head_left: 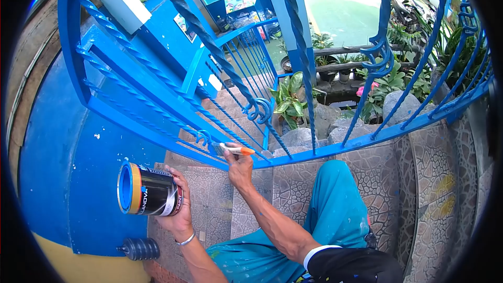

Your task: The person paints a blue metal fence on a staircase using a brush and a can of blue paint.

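Note:
My left hand (178,215) is wrapped round a black paint can (157,191) with a gold band and a blue-coated rim, tilted with its open end to the left. In my right hand (240,170) is a paintbrush (238,150) with a pale handle and an orange end. Its bristles point left and touch or nearly touch a curled ornament (203,137) on a twisted bar of the blue railing (335,149). The inside of the can is mostly hidden.
Stone-patterned steps (361,178) lie under and beside my legs. A blue wall (52,167) stands at the left, with a dark plastic bottle (141,249) lying near its base. Plants (290,99) and rocks (401,107) are beyond the railing.

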A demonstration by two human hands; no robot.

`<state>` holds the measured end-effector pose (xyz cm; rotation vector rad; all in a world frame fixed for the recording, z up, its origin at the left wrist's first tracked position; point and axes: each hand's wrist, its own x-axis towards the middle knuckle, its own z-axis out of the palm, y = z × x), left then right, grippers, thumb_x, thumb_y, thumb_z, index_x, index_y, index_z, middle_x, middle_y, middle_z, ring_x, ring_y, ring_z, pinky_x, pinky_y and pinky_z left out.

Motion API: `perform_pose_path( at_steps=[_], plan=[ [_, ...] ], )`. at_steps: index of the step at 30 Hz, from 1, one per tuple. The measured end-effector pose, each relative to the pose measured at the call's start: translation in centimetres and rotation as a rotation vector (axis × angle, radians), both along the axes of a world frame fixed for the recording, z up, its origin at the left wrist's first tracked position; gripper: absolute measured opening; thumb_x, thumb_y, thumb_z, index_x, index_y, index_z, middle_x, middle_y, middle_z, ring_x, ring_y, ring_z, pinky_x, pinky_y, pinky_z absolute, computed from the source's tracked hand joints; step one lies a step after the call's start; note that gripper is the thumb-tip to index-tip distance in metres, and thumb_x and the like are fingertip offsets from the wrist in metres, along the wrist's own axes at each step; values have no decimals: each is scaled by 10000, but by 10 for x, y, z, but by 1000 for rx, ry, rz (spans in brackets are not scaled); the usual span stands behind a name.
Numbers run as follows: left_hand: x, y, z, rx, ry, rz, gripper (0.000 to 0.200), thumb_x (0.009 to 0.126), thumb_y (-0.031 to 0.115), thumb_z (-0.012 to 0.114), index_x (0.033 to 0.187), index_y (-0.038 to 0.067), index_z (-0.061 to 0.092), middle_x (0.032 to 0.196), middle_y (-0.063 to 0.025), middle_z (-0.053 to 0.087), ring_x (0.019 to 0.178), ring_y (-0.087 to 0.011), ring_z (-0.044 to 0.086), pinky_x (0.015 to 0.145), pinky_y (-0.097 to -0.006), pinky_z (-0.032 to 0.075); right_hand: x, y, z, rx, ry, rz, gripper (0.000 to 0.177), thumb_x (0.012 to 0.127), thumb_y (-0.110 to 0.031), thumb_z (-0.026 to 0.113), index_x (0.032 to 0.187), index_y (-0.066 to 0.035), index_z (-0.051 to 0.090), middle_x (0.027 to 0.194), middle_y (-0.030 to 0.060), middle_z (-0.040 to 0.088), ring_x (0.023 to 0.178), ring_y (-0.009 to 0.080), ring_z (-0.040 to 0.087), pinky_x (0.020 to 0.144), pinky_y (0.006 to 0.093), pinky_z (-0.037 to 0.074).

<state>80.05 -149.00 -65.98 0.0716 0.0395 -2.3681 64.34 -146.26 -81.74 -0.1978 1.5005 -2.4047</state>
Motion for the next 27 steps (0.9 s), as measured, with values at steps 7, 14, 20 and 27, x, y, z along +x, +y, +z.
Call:
perform_pose_path(
  at_steps=[7,14,20,27],
  plan=[
    [0,2,2,-35,11,-3,815,910,294,770,1580,-23,431,1538,-237,511,1462,-416,460,1191,-613,459,9,-19,-37,0,81,-250,233,1036,-87,742,1260,-27,759,1106,125,807,986,200,769,855,343,598],
    [5,-1,1,-17,27,-7,818,890,275,776,1585,-4,446,1544,-230,514,1469,-410,453,1191,-604,461,1,-13,-25,26,-43,-9,259,1040,-139,755,1272,-25,754,1137,119,799,997,184,754,860,341,591],
    [4,1,4,-14,34,18,825,894,282,768,1593,0,435,1551,-229,509,1472,-409,450,1188,-605,461,9,-7,-22,-71,-13,-192,257,1045,-132,748,1275,-17,751,1162,117,797,1034,193,745,912,347,583],
    [4,2,4,-12,26,1,833,890,281,778,1589,-7,428,1555,-231,503,1474,-407,449,1187,-611,459,19,-33,-67,-24,35,-50,247,1017,-92,770,1257,-33,771,1199,108,798,1072,206,746,932,341,581]
  ],
)
